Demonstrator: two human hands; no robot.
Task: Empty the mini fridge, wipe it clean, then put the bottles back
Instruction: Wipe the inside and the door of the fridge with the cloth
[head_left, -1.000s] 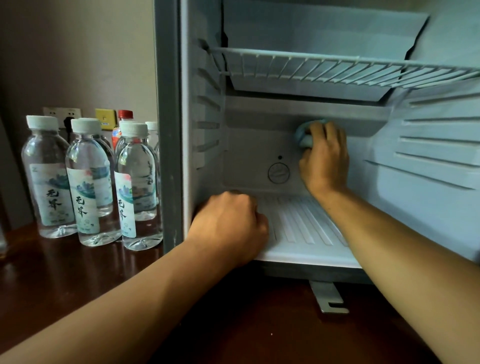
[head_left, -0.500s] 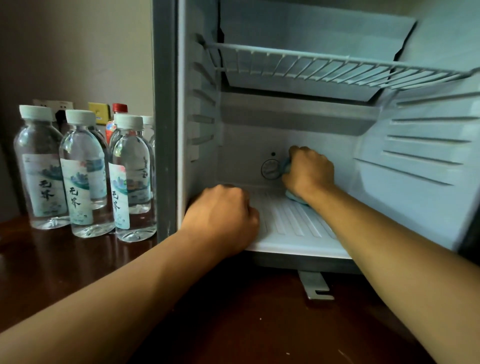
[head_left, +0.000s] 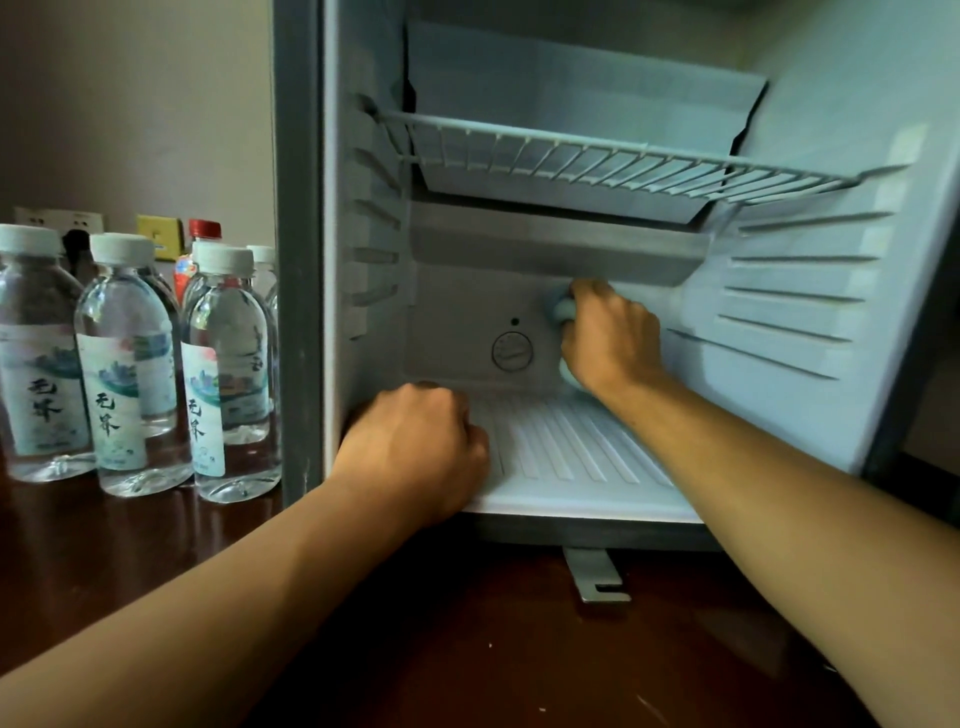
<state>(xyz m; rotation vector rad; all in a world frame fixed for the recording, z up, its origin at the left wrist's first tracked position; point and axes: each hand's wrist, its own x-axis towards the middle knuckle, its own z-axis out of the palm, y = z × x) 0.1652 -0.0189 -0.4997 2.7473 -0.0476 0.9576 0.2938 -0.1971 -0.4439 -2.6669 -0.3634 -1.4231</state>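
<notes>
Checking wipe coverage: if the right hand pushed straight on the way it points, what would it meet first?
Probably the fridge's back wall: the right hand already presses the blue cloth against it, right of the dial.

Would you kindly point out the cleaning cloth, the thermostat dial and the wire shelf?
cleaning cloth (head_left: 562, 306): head view, blue bulge above the fingers.
thermostat dial (head_left: 512, 352): head view, centre of the knob.
wire shelf (head_left: 613, 163): head view, middle of the rack.
</notes>
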